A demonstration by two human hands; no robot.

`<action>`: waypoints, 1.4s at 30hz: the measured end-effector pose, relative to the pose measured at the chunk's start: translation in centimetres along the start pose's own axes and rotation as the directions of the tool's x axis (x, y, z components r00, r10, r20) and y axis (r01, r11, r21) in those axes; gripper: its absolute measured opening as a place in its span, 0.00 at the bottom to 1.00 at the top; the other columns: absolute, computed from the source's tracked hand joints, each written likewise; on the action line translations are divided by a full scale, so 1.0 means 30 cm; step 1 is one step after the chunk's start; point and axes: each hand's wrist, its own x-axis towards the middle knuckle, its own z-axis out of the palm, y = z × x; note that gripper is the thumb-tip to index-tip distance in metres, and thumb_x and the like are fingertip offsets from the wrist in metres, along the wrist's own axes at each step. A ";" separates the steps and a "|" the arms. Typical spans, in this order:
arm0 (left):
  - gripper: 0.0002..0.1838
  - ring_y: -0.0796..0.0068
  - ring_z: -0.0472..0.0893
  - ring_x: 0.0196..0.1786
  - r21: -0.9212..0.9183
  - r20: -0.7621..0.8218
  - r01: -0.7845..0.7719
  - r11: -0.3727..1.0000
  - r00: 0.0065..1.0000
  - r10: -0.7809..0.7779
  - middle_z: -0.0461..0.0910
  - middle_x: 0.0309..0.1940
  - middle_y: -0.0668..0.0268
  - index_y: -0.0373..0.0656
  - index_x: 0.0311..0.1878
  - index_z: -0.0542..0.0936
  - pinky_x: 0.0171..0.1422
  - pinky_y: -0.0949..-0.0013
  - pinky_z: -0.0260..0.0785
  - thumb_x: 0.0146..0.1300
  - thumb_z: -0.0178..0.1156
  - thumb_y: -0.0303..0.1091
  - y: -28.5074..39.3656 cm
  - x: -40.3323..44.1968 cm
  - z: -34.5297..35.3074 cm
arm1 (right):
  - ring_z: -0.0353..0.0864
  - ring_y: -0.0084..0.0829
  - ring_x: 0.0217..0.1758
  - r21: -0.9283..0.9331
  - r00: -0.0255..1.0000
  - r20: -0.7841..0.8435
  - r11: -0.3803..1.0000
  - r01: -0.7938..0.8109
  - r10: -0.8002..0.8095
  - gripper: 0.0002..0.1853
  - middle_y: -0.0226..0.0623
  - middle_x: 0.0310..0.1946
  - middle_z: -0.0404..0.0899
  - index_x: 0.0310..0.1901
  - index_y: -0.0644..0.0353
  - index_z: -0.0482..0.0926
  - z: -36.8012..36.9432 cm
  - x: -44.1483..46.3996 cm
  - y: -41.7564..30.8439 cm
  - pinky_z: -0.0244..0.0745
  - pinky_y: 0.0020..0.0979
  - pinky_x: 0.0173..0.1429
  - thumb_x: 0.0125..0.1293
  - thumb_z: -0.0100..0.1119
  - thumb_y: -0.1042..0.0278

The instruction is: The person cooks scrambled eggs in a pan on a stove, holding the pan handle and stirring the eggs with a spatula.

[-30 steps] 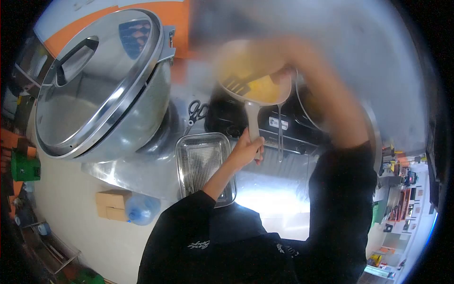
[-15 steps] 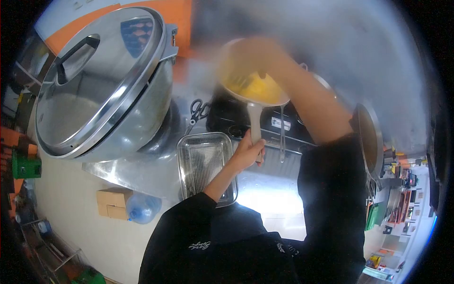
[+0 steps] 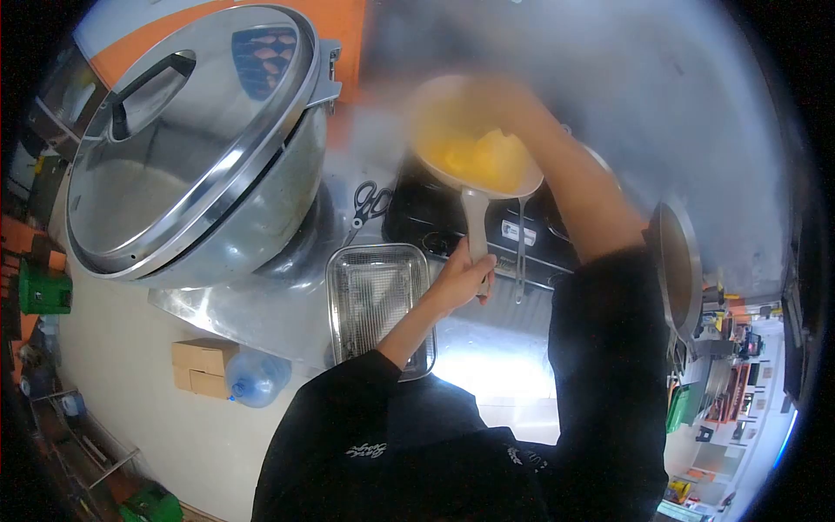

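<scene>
My left hand (image 3: 464, 277) is closed around the pale handle of a light-coloured frying pan (image 3: 429, 96). Yellow food that looks like egg (image 3: 491, 163) lies in the pan, which is over a black gas stove (image 3: 417, 217). Reaching across from the right, my right hand (image 3: 497, 103) is above the far side of the pan. Haze and blur cover its fingers, so whether it holds something cannot be made out. A long-handled metal utensil (image 3: 521, 252) rests just right of the pan handle.
A large lidded metal pot (image 3: 287, 204) stands on the left. Black-handled scissors (image 3: 370, 202) and a wire-mesh tray (image 3: 333, 304) lie near the stove. Another round metal pan (image 3: 681, 261) is at right. A cardboard box (image 3: 204, 370) and a blue water bottle (image 3: 259, 378) are below, left.
The view has shifted slightly. My right hand has moved a little over the pan, and more of the yellow food shows. My left hand keeps its grip on the handle.
</scene>
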 end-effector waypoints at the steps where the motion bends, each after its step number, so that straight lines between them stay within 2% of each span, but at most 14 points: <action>1: 0.15 0.73 0.74 0.20 -0.019 -0.006 0.001 1.000 1.000 -0.001 0.70 0.24 0.66 0.42 0.53 0.61 0.18 0.68 0.69 0.67 0.51 0.29 0.001 0.001 0.002 | 0.84 0.42 0.40 -0.043 0.999 -0.025 0.998 0.034 -0.036 0.11 0.45 0.35 0.84 0.36 0.60 0.83 0.012 0.002 0.020 0.79 0.39 0.41 0.55 0.52 0.73; 4: 0.14 0.73 0.74 0.20 -0.010 0.010 -0.017 1.000 1.000 0.017 0.70 0.24 0.66 0.42 0.53 0.61 0.19 0.68 0.69 0.67 0.51 0.29 -0.010 0.012 -0.005 | 0.82 0.44 0.46 0.102 0.995 -0.069 0.993 -0.064 0.071 0.13 0.48 0.41 0.82 0.40 0.61 0.82 0.068 0.020 0.081 0.79 0.40 0.45 0.55 0.52 0.72; 7: 0.14 0.73 0.74 0.20 -0.015 -0.001 0.014 1.000 1.000 -0.014 0.70 0.24 0.66 0.42 0.52 0.61 0.19 0.68 0.68 0.67 0.50 0.29 0.020 -0.001 0.007 | 0.80 0.45 0.49 -0.082 0.994 -0.090 0.995 -0.062 0.054 0.14 0.48 0.45 0.80 0.44 0.61 0.81 0.082 -0.012 0.104 0.77 0.42 0.49 0.56 0.53 0.72; 10: 0.13 0.73 0.74 0.21 -0.021 0.010 -0.004 1.000 1.000 0.004 0.70 0.25 0.66 0.42 0.52 0.61 0.19 0.69 0.68 0.67 0.50 0.29 0.017 -0.002 0.004 | 0.81 0.45 0.48 -0.115 0.989 -0.139 0.992 -0.060 0.044 0.13 0.48 0.43 0.81 0.43 0.62 0.80 0.178 -0.007 0.184 0.77 0.42 0.49 0.57 0.53 0.71; 13: 0.13 0.73 0.74 0.21 -0.020 -0.004 0.003 1.000 1.000 -0.003 0.70 0.25 0.66 0.42 0.52 0.61 0.19 0.69 0.68 0.67 0.50 0.29 0.032 -0.007 0.009 | 0.81 0.45 0.47 -0.044 0.968 -0.148 0.976 -0.213 0.205 0.12 0.47 0.43 0.81 0.42 0.61 0.81 0.188 -0.086 0.215 0.77 0.44 0.50 0.58 0.54 0.69; 16: 0.12 0.73 0.74 0.22 -0.024 0.005 0.008 1.000 1.000 -0.008 0.70 0.26 0.66 0.42 0.51 0.62 0.20 0.69 0.69 0.67 0.50 0.30 0.028 0.005 0.008 | 0.81 0.46 0.47 -0.044 0.977 -0.177 0.991 -0.126 0.117 0.13 0.46 0.43 0.81 0.42 0.60 0.81 0.226 -0.132 0.332 0.75 0.45 0.51 0.60 0.53 0.66; 19: 0.13 0.73 0.74 0.22 0.025 -0.048 0.010 1.000 0.999 -0.009 0.70 0.26 0.66 0.42 0.51 0.63 0.21 0.69 0.70 0.67 0.51 0.32 0.041 0.001 0.012 | 0.79 0.49 0.47 0.234 0.967 -0.201 0.966 -0.110 0.159 0.14 0.47 0.44 0.80 0.44 0.57 0.81 0.193 -0.263 0.382 0.74 0.44 0.53 0.61 0.51 0.63; 20: 0.13 0.73 0.74 0.22 0.017 -0.043 0.017 1.000 0.999 -0.016 0.71 0.26 0.65 0.42 0.51 0.63 0.21 0.69 0.70 0.67 0.51 0.32 0.047 0.002 0.006 | 0.79 0.49 0.47 0.233 0.961 -0.228 0.967 -0.101 0.155 0.14 0.47 0.43 0.80 0.44 0.56 0.81 0.181 -0.312 0.385 0.73 0.44 0.54 0.62 0.51 0.63; 22: 0.13 0.72 0.75 0.21 0.001 -0.029 0.033 0.999 0.999 -0.033 0.71 0.26 0.64 0.41 0.51 0.61 0.21 0.68 0.70 0.66 0.50 0.31 0.055 0.006 -0.008 | 0.78 0.50 0.47 0.230 0.949 -0.278 0.969 -0.086 0.150 0.15 0.49 0.43 0.80 0.46 0.55 0.81 0.152 -0.418 0.374 0.72 0.43 0.55 0.63 0.50 0.62; 25: 0.13 0.72 0.75 0.21 0.040 -0.024 0.034 0.999 0.999 -0.033 0.72 0.25 0.65 0.42 0.51 0.62 0.21 0.68 0.70 0.67 0.50 0.32 0.050 0.011 -0.014 | 0.77 0.51 0.47 0.165 0.974 -0.130 0.973 -0.162 0.184 0.14 0.49 0.43 0.79 0.46 0.55 0.81 0.076 -0.539 0.297 0.71 0.43 0.55 0.63 0.50 0.62; 30: 0.13 0.74 0.75 0.22 0.050 -0.036 0.039 0.998 0.999 -0.037 0.71 0.26 0.68 0.43 0.51 0.65 0.22 0.69 0.71 0.66 0.52 0.34 0.051 0.001 -0.015 | 0.78 0.50 0.46 0.202 0.983 -0.099 0.971 -0.129 0.152 0.13 0.48 0.41 0.80 0.44 0.55 0.81 0.070 -0.677 0.269 0.71 0.43 0.54 0.63 0.50 0.63; 37: 0.14 0.73 0.75 0.20 0.060 -0.020 0.063 0.996 0.998 -0.062 0.72 0.24 0.66 0.42 0.53 0.61 0.20 0.68 0.70 0.67 0.49 0.32 0.058 0.008 -0.010 | 0.79 0.44 0.42 0.155 0.985 -0.007 0.974 -0.167 0.170 0.13 0.45 0.36 0.81 0.44 0.53 0.83 0.163 -0.634 0.174 0.71 0.42 0.50 0.61 0.53 0.63; 38: 0.14 0.72 0.75 0.20 0.058 -0.020 0.068 0.996 0.998 -0.067 0.72 0.24 0.66 0.42 0.53 0.61 0.20 0.68 0.69 0.67 0.49 0.32 0.061 0.005 -0.006 | 0.79 0.48 0.44 0.198 0.984 -0.135 0.976 -0.086 0.114 0.11 0.48 0.37 0.81 0.39 0.58 0.82 0.233 -0.606 0.189 0.73 0.45 0.51 0.61 0.51 0.66; 42: 0.13 0.74 0.75 0.23 0.078 -0.056 0.079 0.994 0.996 -0.075 0.72 0.26 0.67 0.43 0.52 0.64 0.21 0.70 0.70 0.67 0.51 0.34 0.073 -0.009 0.001 | 0.81 0.51 0.39 0.204 0.977 -0.182 0.976 -0.073 0.111 0.12 0.51 0.32 0.81 0.35 0.62 0.81 0.203 -0.562 0.099 0.75 0.48 0.46 0.60 0.49 0.67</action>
